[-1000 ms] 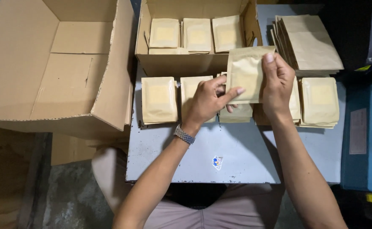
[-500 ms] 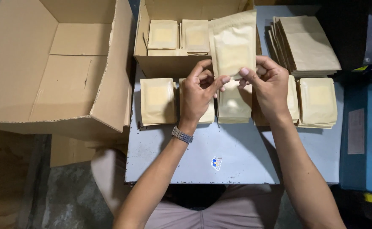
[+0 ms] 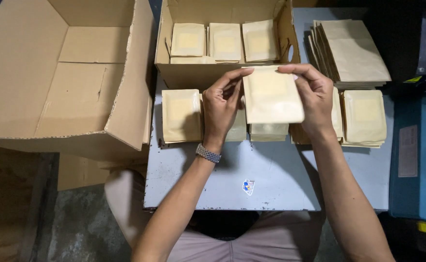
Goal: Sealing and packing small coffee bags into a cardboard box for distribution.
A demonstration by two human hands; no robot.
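Both hands hold one tan paper pouch (image 3: 272, 95) flat above the grey table (image 3: 281, 179). My left hand (image 3: 222, 109), with a metal watch on the wrist, grips its left edge. My right hand (image 3: 315, 97) grips its right edge and top corner. Under the pouch lie short stacks of the same pouches (image 3: 181, 115), (image 3: 365, 118) in a row on the table. Just beyond stands a small open cardboard box (image 3: 208, 75) with three pouches (image 3: 225, 42) upright inside.
A large open cardboard box (image 3: 72, 77) lies on its side at the left. A fanned pile of flat brown bags (image 3: 351, 51) sits at the far right of the table. A blue machine (image 3: 419, 145) with a red button stands at the right edge.
The pouch was turned from upright, tilted over the small box, down to a flat level hold. Both hands came lower and closer to me with it.
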